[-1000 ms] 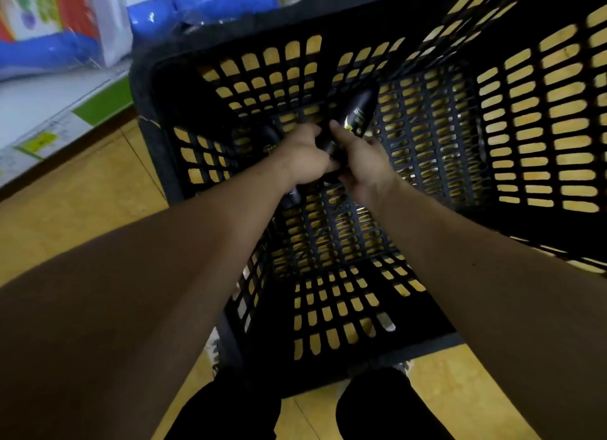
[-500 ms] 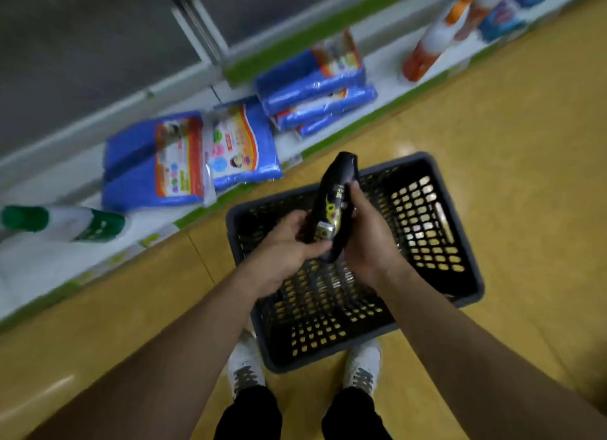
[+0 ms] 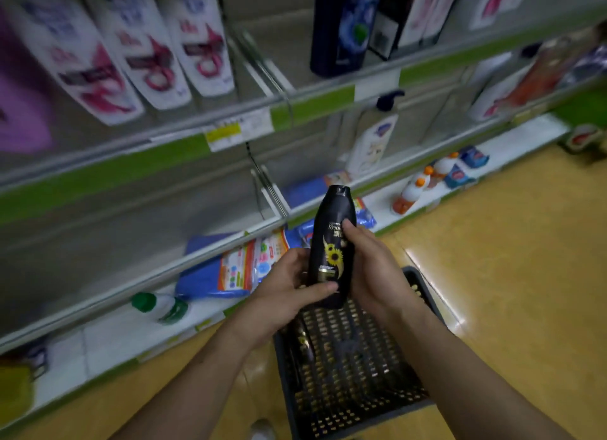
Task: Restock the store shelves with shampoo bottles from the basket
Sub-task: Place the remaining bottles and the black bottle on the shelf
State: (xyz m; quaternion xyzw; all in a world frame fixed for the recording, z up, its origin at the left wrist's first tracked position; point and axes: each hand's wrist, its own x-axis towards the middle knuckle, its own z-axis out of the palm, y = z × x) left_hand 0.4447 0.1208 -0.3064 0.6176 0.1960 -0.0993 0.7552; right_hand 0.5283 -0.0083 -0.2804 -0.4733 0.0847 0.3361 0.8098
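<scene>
My left hand (image 3: 289,283) and right hand (image 3: 372,269) both grip a glossy black plastic shampoo bottle (image 3: 333,242), with a sunflower label and its cap toward 12 o'clock. The black slotted plastic basket (image 3: 361,377) lies at 6 o'clock.

Glossy yellow floor (image 3: 512,292), green-trimmed shelving (image 3: 315,108)

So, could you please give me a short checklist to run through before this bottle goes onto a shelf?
1. Grip: left hand and right hand both hold the black shampoo bottle: ok.
2. Bottle cap-end up, label facing the camera: ok.
3. Cap shut tight: cannot tell.
4. Room on the lower shelf ahead, a bare stretch in view: ok.
5. Right slot for this brand; the dark bottles higher up are blurred: cannot tell.
6. More stock in the basket, one spare bottle in view: ok.
</scene>
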